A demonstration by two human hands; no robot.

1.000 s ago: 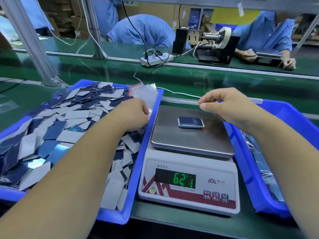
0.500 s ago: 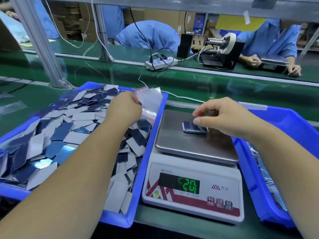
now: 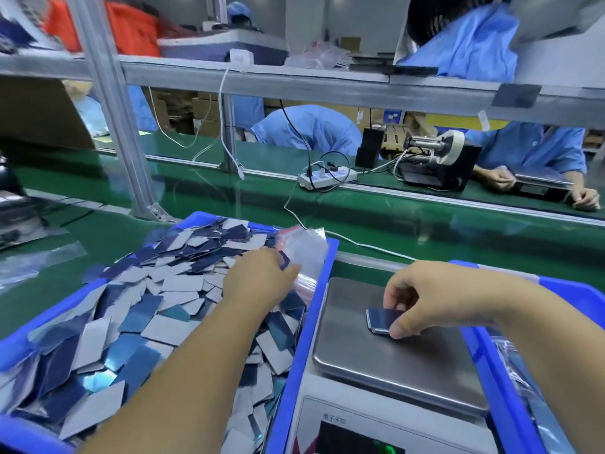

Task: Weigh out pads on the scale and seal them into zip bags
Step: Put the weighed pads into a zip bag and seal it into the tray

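A small stack of pads (image 3: 381, 319) is lying on the scale's steel platform (image 3: 393, 348) at lower centre-right, and the right hand (image 3: 435, 296) is pinching it between thumb and fingers, so the weighing looks finished and the lift-off is beginning. The left hand (image 3: 262, 278), at centre, is reaching into the clear zip bags (image 3: 304, 250) at the far right corner of the blue bin of loose pads (image 3: 131, 309); its fingers are hidden, so its grip is unclear. Bagging and sealing are remaining. More filled bags seem to be sitting in the blue bin at lower right (image 3: 576, 299).
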